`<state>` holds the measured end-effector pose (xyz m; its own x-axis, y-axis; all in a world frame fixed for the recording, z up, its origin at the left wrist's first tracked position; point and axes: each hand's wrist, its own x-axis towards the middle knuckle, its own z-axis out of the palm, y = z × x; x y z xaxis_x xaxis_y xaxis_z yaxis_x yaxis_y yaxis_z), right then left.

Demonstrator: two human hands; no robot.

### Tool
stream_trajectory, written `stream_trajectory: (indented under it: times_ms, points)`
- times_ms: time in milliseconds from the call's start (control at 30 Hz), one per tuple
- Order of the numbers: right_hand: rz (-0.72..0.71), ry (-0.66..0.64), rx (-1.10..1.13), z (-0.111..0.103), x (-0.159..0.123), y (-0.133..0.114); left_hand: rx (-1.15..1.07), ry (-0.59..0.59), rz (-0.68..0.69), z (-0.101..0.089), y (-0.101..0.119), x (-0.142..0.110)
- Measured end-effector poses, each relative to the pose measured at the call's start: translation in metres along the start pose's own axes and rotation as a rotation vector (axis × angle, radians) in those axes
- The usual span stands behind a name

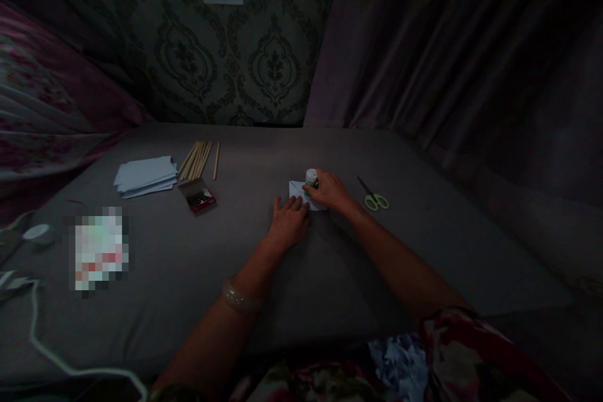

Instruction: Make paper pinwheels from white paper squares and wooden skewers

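My left hand (pixel 289 221) lies flat, fingers stretched out, pressing the near edge of a small folded white paper (pixel 298 189) on the grey surface (pixel 330 264). My right hand (pixel 330 190) is wrapped round a small glue bottle (pixel 311 176) with a white cap, held upright over the paper. A clear bangle sits on my left wrist.
A stack of white paper sheets (pixel 145 175) lies at the back left, with a bundle of wooden sticks (pixel 198 159) and a small open box of pins (pixel 198 195) beside it. Green-handled scissors (pixel 374 199) lie right of my hands. A tape roll (pixel 38 233) and white cord (pixel 42 339) sit at far left.
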<state>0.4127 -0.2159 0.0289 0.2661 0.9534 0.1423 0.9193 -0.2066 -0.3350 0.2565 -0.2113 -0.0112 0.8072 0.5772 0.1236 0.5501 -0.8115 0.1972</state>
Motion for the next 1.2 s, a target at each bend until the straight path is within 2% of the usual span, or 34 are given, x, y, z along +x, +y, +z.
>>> stream_trajectory:
  times_ms: [433, 733, 1200]
  points:
    - [0.013, -0.013, 0.013, -0.0020, 0.0006, -0.0048, 0.011, 0.014, -0.004, 0.0054, -0.0011, 0.0004]
    - [0.031, 0.004, 0.019, 0.0007, -0.0014, -0.0056, -0.015, -0.007, -0.011, -0.0006, 0.0011, -0.0006]
    - [0.040, 0.002, 0.044, 0.0025, 0.0019, -0.0036, -0.003, 0.010, -0.009, 0.0005, 0.0002, -0.0002]
